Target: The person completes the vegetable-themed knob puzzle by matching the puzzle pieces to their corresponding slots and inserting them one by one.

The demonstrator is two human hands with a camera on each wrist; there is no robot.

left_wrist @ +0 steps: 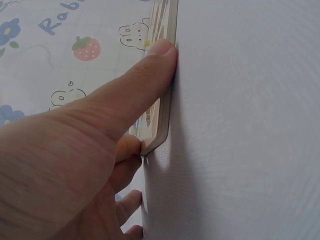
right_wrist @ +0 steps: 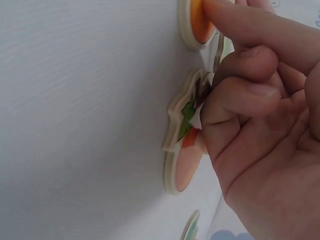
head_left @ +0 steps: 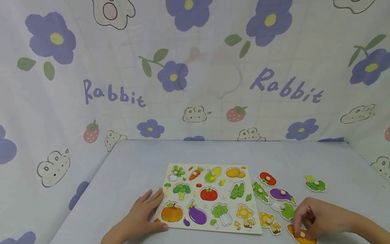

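Note:
A wooden vegetable puzzle board (head_left: 219,208) lies flat on the table. My left hand (head_left: 138,215) rests at its left edge, fingers spread, with the thumb against the near corner; the left wrist view shows that thumb on the board's edge. To the right of the board, my right hand (head_left: 323,217) pinches the small knob of an orange, potato-like puzzle piece (head_left: 297,237). In the right wrist view, the thumb and fingers partly hide this orange piece (right_wrist: 200,22). Below it stands an orange piece with a green leaf (right_wrist: 187,117), partly covered by the curled fingers.
Radish (head_left: 175,173), carrot (head_left: 195,174) and corn (head_left: 213,175) pieces with knobs sit in the board. Loose tomato (head_left: 264,179), asparagus (head_left: 260,194), eggplant (head_left: 277,194), bok choy (head_left: 287,211), mushroom (head_left: 264,217) and broccoli (head_left: 318,187) pieces lie on the right. A patterned curtain (head_left: 213,101) surrounds the table.

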